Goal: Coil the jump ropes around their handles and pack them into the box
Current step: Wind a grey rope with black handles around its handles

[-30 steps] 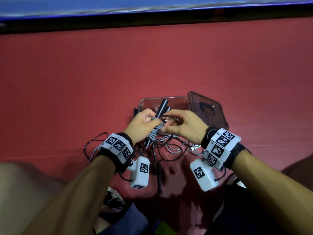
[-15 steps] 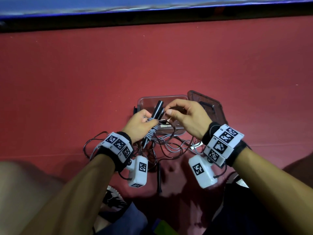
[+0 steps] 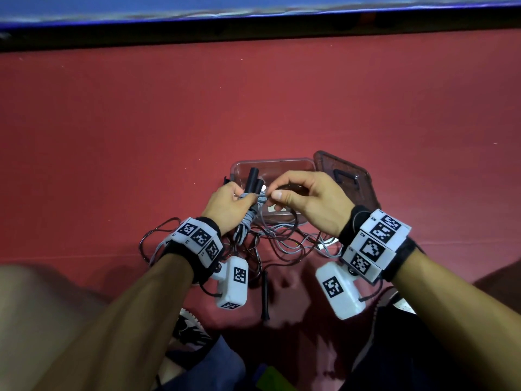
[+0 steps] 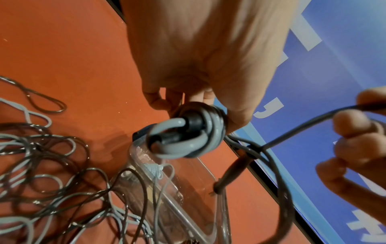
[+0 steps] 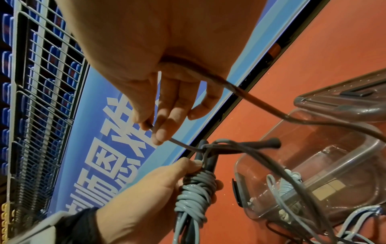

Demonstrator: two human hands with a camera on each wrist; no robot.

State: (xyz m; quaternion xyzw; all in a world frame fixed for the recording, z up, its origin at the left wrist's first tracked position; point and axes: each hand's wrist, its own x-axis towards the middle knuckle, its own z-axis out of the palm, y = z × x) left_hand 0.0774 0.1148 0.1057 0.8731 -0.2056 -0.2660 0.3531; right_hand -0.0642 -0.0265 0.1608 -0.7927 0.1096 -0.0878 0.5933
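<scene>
My left hand (image 3: 225, 204) grips two black jump-rope handles (image 3: 251, 180) with grey rope (image 5: 195, 188) coiled round them, held over the near edge of the clear plastic box (image 3: 282, 165). The same bundle (image 4: 185, 137) shows end-on in the left wrist view. My right hand (image 3: 304, 196) pinches a thin dark rope (image 5: 179, 143) just right of the handles, and the strand loops back through its palm. Loose grey and dark rope (image 3: 282, 244) lies tangled on the red floor beneath both hands. Another black handle (image 3: 265, 294) lies on the floor near me.
The box's dark lid (image 3: 349, 179) lies flat to the right of the box. A coiled grey rope (image 5: 290, 181) sits inside the box. A blue banner wall (image 3: 253, 7) runs along the far edge of the red floor (image 3: 112, 136). My shoes (image 3: 189, 328) are close below.
My right hand has carried the rope up and round the handles from their right side to above them, adding to the coil. My left hand stays gripping the handles.
</scene>
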